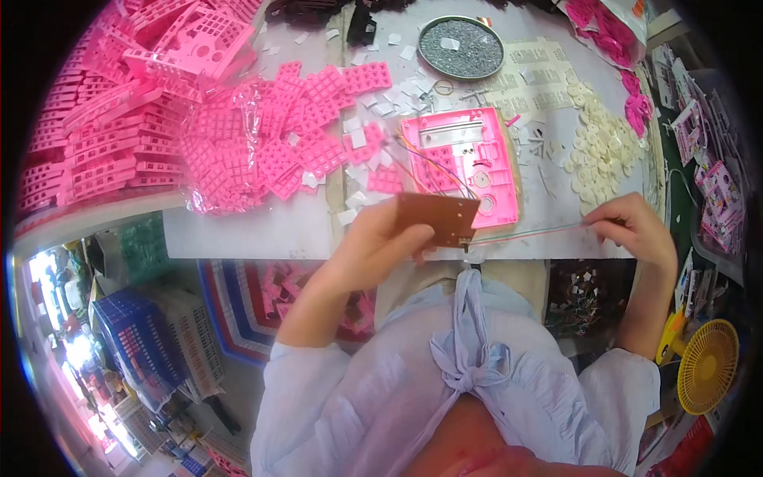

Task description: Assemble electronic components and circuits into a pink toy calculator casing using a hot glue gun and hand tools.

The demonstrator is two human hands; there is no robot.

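Nearest: the left hand (381, 240) is clamped on the left part of a flat, brown rectangular circuit board (439, 218), thumb uppermost, other fingers largely hidden. Board lies over the near edge of the white worktable (254, 238), long axis roughly left to right.

The right hand (638, 230), well apart to the right, has thumb and forefinger together on thin red and green wires (528, 235). Key relation: wires run nearly straight from the board's near right corner to that pinch, roughly along the table edge; left hand is much nearer the corner.

Just beyond: open pink plastic casing (506, 179), long axis pointing away; board overlaps its near left corner in view, contact unclear.

Farthest: round dark-rimmed dish of small grey metal parts (469, 57).
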